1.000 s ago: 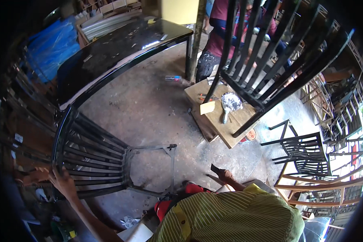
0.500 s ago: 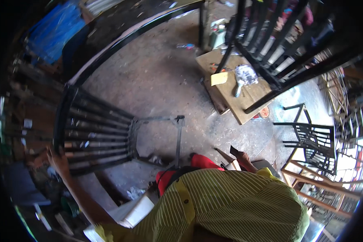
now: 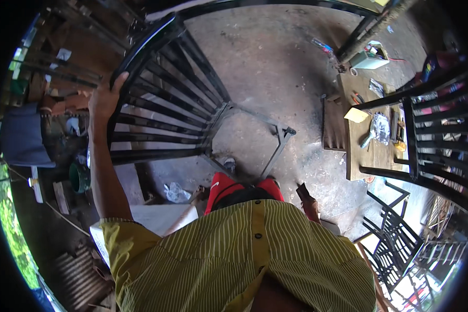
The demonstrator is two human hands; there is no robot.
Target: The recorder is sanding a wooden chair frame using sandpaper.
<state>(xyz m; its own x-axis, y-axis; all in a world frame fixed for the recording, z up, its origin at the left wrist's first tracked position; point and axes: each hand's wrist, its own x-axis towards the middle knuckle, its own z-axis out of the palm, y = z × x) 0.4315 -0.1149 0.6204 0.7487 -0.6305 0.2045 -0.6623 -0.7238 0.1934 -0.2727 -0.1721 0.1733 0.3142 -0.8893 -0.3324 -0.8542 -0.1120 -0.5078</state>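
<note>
Left fingers (image 3: 120, 82) grip a chair rail (image 3: 143, 48), right fingers (image 3: 310, 203) a dark piece (image 3: 302, 192), open floor (image 3: 265, 78) beyond.

White logo mark (image 3: 215, 185) on red shorts (image 3: 218, 194)

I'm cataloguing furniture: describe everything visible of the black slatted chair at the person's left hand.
The black slatted wooden-looking chair has a glossy top rail, narrow back slats and a duller seat frame without a panel; grey-brown floor shows through. The back is toward the person's left, the seat frame toward the right. The bare left hand touches the top rail. The tilt is unclear.
</note>
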